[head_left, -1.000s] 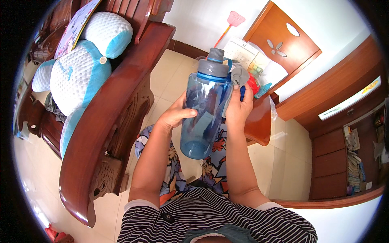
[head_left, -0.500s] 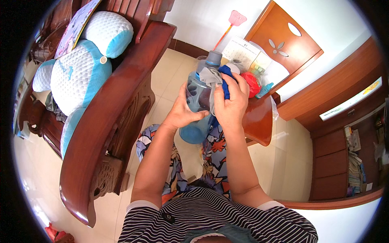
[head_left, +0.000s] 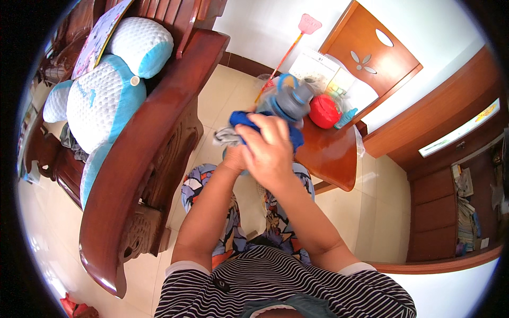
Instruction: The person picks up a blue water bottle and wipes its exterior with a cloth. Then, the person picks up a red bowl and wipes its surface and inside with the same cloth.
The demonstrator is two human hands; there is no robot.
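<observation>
A big blue-tinted water bottle with a grey cap and a blue loop is held tilted before me, its top toward the upper right. My right hand presses a blue and grey cloth over the bottle's body, fingers curled on the fabric. The cloth's grey end sticks out to the left. Lower down, my left hand is on the bottle; its fingers are mostly hidden behind the right hand and cloth. Most of the bottle's body is covered too.
A brown wooden table holds a red round container, a small teal bottle and a calendar. A pink fly swatter leans on the wall. To the left stands a carved wooden bench with a white-and-blue plush toy.
The bottle has gone from near upright to tilted, its top swinging right. My right hand and the cloth have moved left and down across it, over my left hand.
</observation>
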